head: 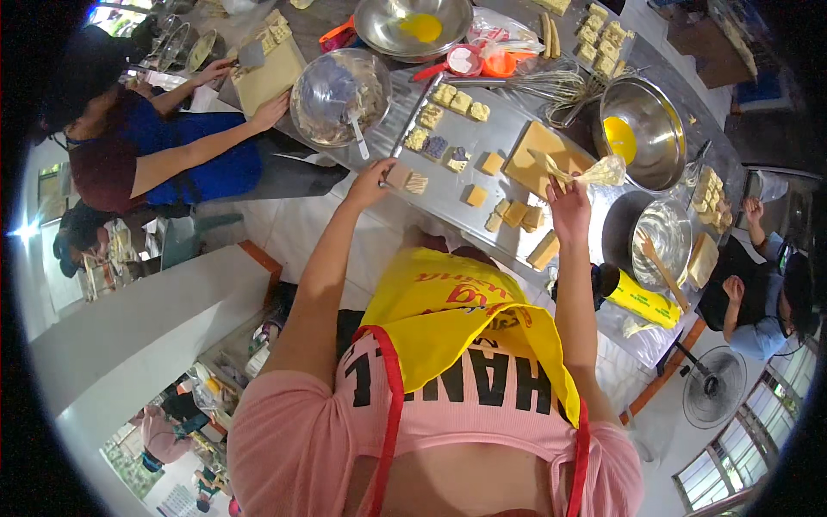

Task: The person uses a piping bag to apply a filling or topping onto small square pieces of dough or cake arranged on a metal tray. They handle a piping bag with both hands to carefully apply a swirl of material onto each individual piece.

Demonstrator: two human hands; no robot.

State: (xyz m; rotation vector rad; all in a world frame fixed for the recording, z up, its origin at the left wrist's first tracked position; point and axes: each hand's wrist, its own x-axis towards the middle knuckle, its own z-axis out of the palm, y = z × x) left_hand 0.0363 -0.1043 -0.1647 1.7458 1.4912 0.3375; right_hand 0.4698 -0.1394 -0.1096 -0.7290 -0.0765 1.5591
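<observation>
My right hand [570,205] holds a clear piping bag [601,172] of pale cream by its middle, above a metal tray [446,187]. My left hand [373,184] is at the tray's near left edge, its fingers at a small cake square with a smooth brownish top [398,176]; whether it grips the square or only touches it, I cannot tell. Beside that lies a square with piped stripes [417,183]. Several frosted squares [460,102] stand at the tray's far left. Plain cake squares [515,213] and a larger sponge slab [543,155] lie on the right part.
A glass bowl with a spatula [340,97] stands left of the tray. Steel bowls with yellow liquid [413,26] [643,132], whisks [549,84] and a cream bowl with a wooden spoon [659,239] surround it. A co-worker [161,155] works at the left; another person [769,291] is at the right.
</observation>
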